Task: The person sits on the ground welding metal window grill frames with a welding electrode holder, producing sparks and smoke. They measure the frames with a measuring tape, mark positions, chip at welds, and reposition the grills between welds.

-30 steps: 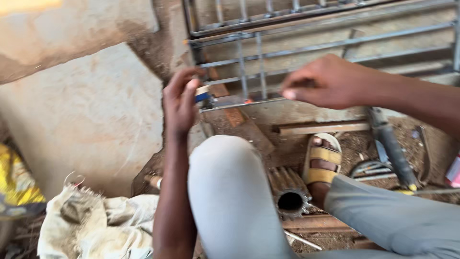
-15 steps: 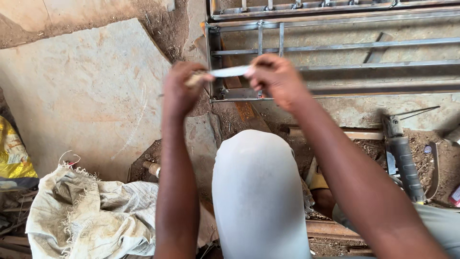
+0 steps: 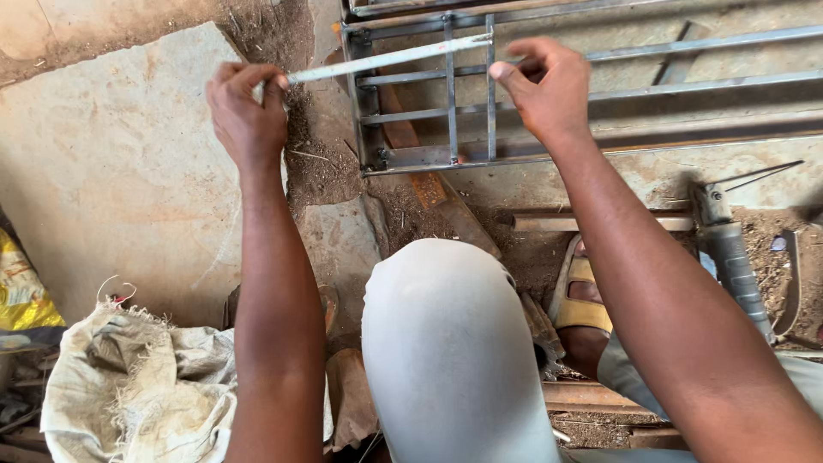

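Tape measure blade (image 3: 386, 58), a thin pale strip, stretches across the far part of the scene, from the left hand (image 3: 247, 116) to the far left corner of a metal grille frame (image 3: 450, 111) lying on the ground. The left hand's fingers are pinched together on the strip's left end, over bare dirt beside a flat stone slab (image 3: 111, 163). The right hand (image 3: 549, 90) hovers over the grille bars at the strip's right end, fingers curled loosely; whether it grips the strip cannot be told. Nearer, a knee in pale trousers (image 3: 446, 343) sits between the two forearms. A sandalled foot (image 3: 583, 296) rests to its right, with a grey power tool (image 3: 729, 249) beyond. A crumpled sack (image 3: 129, 386) lies near left.
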